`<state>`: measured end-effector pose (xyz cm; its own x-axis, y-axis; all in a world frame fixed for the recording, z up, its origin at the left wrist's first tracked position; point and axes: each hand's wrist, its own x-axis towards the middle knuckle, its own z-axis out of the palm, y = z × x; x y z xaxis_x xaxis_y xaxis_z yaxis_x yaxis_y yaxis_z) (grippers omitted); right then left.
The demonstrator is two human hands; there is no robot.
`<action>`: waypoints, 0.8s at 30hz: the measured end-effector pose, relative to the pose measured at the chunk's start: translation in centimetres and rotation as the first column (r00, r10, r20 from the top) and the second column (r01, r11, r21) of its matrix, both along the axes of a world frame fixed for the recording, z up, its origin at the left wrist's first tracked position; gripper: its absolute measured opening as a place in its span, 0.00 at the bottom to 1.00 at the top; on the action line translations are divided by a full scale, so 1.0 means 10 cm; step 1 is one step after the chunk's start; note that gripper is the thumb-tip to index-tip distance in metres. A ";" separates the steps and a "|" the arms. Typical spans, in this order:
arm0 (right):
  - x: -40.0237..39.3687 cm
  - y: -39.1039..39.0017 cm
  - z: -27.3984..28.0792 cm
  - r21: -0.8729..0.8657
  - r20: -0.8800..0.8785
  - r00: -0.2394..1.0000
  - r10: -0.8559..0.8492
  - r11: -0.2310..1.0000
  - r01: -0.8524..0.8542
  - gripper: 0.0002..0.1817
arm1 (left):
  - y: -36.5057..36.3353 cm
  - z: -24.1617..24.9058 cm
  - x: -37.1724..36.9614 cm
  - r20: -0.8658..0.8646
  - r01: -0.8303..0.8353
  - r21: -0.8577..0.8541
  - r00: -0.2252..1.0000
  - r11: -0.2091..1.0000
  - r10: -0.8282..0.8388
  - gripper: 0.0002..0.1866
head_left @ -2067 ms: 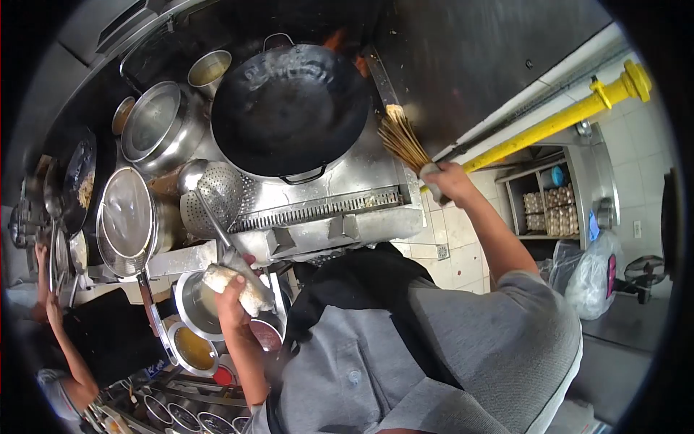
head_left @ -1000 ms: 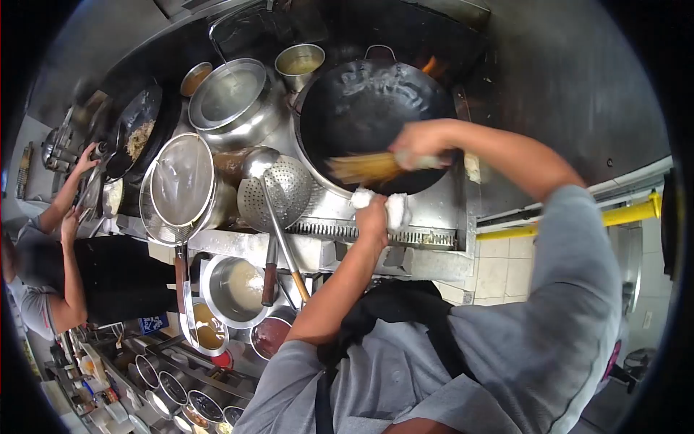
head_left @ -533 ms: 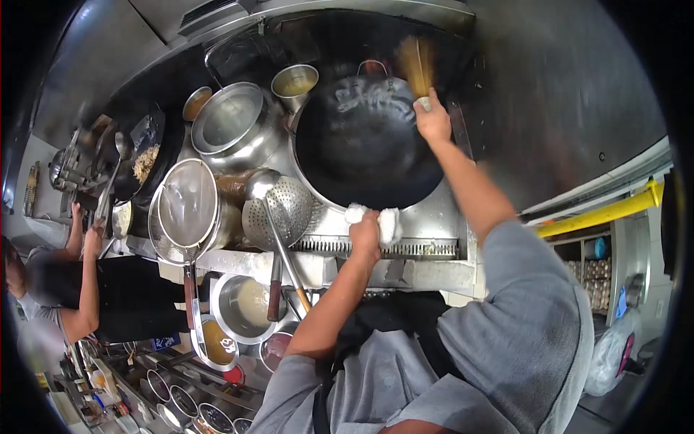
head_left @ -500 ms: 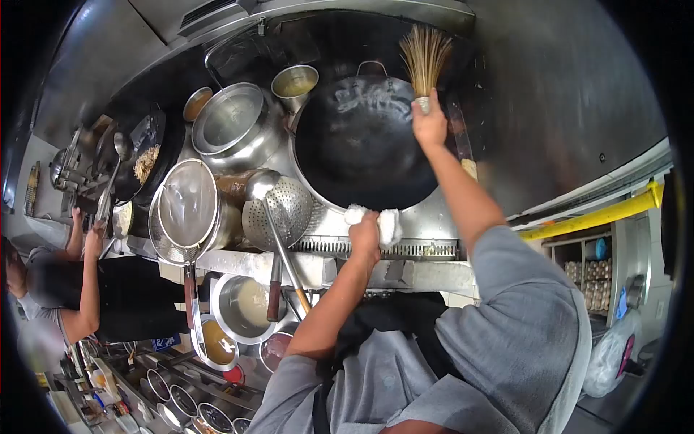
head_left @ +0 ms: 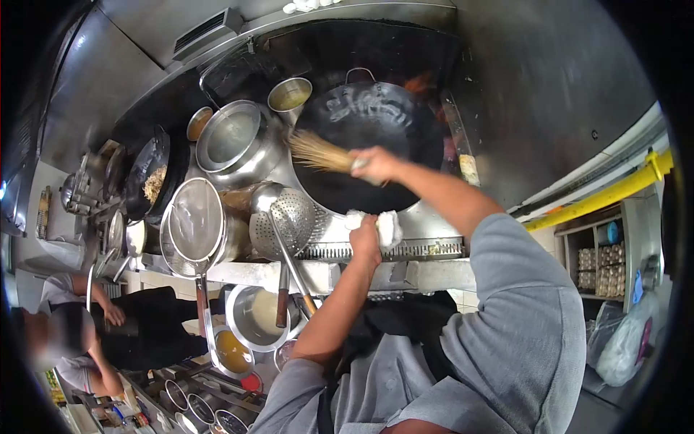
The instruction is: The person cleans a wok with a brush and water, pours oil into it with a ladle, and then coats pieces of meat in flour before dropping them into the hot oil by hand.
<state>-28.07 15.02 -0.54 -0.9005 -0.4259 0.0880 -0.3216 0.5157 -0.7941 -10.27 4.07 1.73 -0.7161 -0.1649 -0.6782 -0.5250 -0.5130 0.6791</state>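
Observation:
A large dark wok (head_left: pixel 376 130) sits on the stove, its loop handle at the far rim. My left hand (head_left: pixel 366 237) is closed on a white cloth (head_left: pixel 389 230) at the wok's near rim. Over the wok, my right hand (head_left: pixel 376 165) grips a bamboo brush (head_left: pixel 322 152), with its bristles pointing left across the wok's left rim. The hand and brush are slightly blurred. White streaks show on the wok's far inner wall.
Left of the wok are a metal pot (head_left: pixel 230 137), a sauce container (head_left: pixel 290 95), a mesh strainer (head_left: pixel 194 220) and a perforated ladle (head_left: pixel 293 226). Another wok (head_left: pixel 153 181) holds food. A co-worker (head_left: pixel 76 325) stands at left. A yellow pipe (head_left: pixel 600 210) runs at right.
My right hand has swung the brush from above the wok's far right side down and left over the wok. My left hand stays on the cloth. The co-worker has moved back from the other wok.

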 end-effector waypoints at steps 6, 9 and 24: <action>-0.06 1.35 1.42 0.043 -0.326 0.595 -0.735 0.617 0.786 0.34 | -0.33 0.17 0.12 -0.080 0.274 0.059 0.960 0.960 -0.269 0.23; 0.70 1.68 1.53 -0.285 -0.383 0.608 -0.696 0.715 0.638 0.34 | -0.99 0.15 0.37 -0.014 0.369 -0.431 0.910 0.824 -0.415 0.22; 3.23 1.38 0.14 0.319 -0.263 0.942 -0.209 0.903 0.289 0.33 | -1.38 -0.10 0.81 0.389 0.377 -0.921 0.863 -0.102 -0.323 0.47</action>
<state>4.20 28.78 0.82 -0.9563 -0.2296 0.1810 -0.2894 0.8314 -0.4744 -2.15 -9.72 0.78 -0.9086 -0.3898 -0.1500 -0.4173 0.8609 0.2910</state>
